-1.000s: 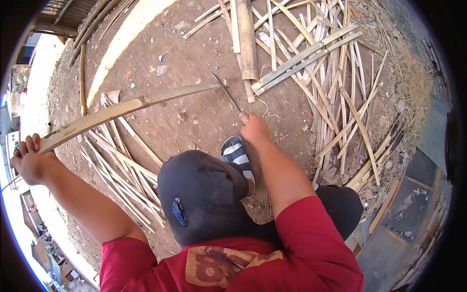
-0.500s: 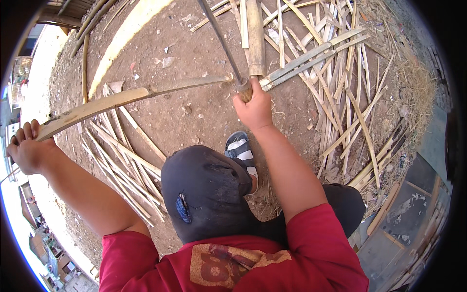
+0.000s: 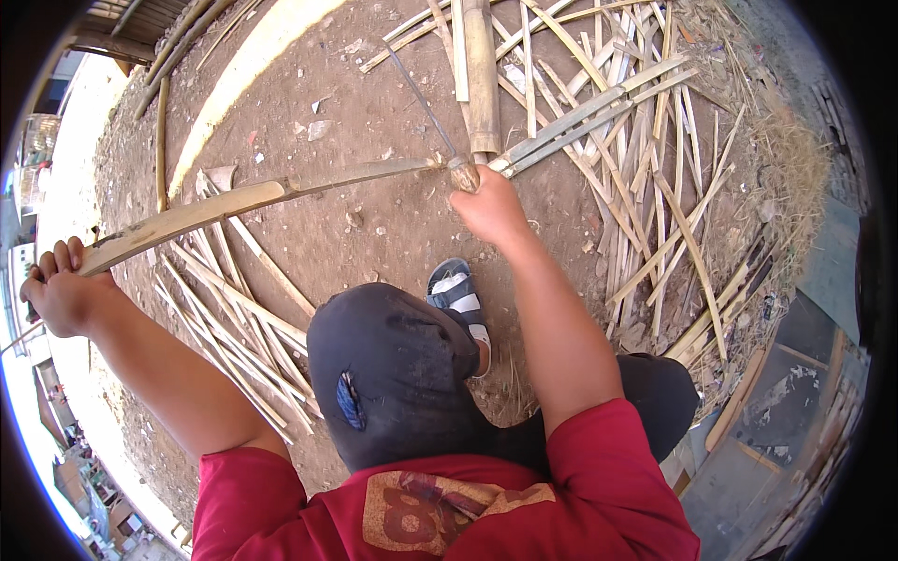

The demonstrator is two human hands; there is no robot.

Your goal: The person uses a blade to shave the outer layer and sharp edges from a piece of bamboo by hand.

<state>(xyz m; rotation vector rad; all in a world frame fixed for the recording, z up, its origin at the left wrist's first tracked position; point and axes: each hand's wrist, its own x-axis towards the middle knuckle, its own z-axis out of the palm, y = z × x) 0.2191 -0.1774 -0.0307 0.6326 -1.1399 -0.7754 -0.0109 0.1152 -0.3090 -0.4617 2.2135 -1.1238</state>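
Since a second ago the right hand [image 3: 488, 208] has swung its blade [image 3: 423, 93] up and forward, tip now pointing away over the dirt, handle end [image 3: 463, 174] meeting the far tip of the long bamboo strip [image 3: 243, 199].

Head view, the only one we get: left hand [image 3: 64, 292] is out wide at the left edge, fingers curled tight around the near end of that strip, which runs across the ground to the right hand. Right hand's grip is pressed together around the knife handle.

Risks, as I read it: the strip is long and bowed, so it could spring or twist out of the left hand's hold if the blade bites unevenly. A slipping blade could run toward the sandalled foot [image 3: 458, 297] just below, or the split could wander off the grain.

Surface is bare packed dirt ground [image 3: 374, 224], gritty with chips. Split bamboo slats [image 3: 645, 168] lie heaped to the right, more strips [image 3: 234, 327] by the left arm, a thick pole [image 3: 481, 75] ahead. Outdoors, bright sun.
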